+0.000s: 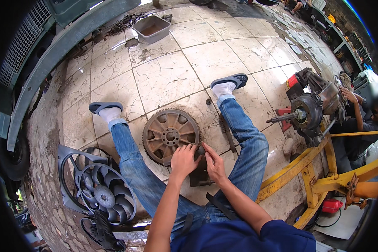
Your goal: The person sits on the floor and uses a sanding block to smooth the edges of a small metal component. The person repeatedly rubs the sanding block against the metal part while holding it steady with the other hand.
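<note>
A flywheel point(171, 136) with a toothed rim and rusty brown spokes lies flat on the tiles between my outstretched legs. At its near right edge, my left hand point(184, 161) is closed, its fingers curled toward my right hand point(215, 164). Both hands meet at a small dark piece point(200, 150), pinched between the fingertips; its kind is too small and covered to tell. Below the hands a dark flat metal plate point(200, 175) lies on the floor, partly hidden by them. A long dark bar point(227, 133) rests beside my right leg.
A radiator fan in its shroud point(104, 196) lies at the left. A grey basin point(152, 29) with brown liquid stands at the far side. On the right, a yellow metal frame point(296, 174) stands near a large mechanical assembly point(308, 109), where another person's hand point(347, 95) reaches in.
</note>
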Demonstrator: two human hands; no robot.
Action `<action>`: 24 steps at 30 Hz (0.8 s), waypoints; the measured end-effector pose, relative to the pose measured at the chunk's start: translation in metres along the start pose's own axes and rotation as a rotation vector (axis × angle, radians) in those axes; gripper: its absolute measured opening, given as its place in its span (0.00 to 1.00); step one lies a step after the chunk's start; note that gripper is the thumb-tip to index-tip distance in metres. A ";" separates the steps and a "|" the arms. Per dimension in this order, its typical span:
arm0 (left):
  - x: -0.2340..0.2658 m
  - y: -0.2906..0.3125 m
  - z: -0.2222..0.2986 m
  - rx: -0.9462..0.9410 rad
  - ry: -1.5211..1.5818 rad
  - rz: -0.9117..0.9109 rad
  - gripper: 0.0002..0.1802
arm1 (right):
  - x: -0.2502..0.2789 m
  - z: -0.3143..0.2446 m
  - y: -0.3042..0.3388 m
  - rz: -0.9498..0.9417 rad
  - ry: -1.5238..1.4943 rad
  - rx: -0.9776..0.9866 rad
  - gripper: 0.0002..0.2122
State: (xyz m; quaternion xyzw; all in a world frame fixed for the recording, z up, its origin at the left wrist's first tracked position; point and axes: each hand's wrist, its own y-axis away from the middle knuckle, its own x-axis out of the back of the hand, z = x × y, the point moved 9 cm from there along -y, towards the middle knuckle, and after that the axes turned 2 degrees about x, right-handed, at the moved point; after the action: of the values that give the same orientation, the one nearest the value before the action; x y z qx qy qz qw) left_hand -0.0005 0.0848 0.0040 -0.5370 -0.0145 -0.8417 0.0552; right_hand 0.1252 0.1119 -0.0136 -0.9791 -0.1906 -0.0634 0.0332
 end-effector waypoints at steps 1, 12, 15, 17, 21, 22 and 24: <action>0.002 -0.001 0.001 0.004 0.001 0.006 0.24 | 0.000 0.005 0.000 -0.008 0.022 -0.019 0.17; 0.003 -0.002 0.003 -0.009 0.025 0.024 0.24 | 0.007 0.039 0.003 0.001 0.009 -0.274 0.16; 0.003 0.004 -0.003 0.003 0.014 0.011 0.24 | 0.002 -0.012 0.006 0.039 0.103 0.053 0.16; 0.001 0.001 0.000 -0.001 0.014 -0.001 0.24 | 0.005 -0.008 0.005 0.038 0.186 0.074 0.15; 0.004 0.002 -0.004 0.001 0.005 0.019 0.24 | 0.008 0.020 0.007 0.016 0.225 -0.142 0.16; 0.004 -0.002 -0.002 -0.006 0.006 0.019 0.24 | 0.016 0.023 0.004 0.023 0.235 -0.223 0.16; 0.001 -0.005 -0.001 0.017 0.005 -0.013 0.25 | 0.022 0.018 0.006 0.132 0.163 -0.099 0.17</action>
State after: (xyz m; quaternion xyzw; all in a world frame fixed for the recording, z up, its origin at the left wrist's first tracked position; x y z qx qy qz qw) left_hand -0.0027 0.0892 0.0047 -0.5342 -0.0251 -0.8432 0.0544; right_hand 0.1494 0.1165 -0.0288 -0.9816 -0.1190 -0.1496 0.0042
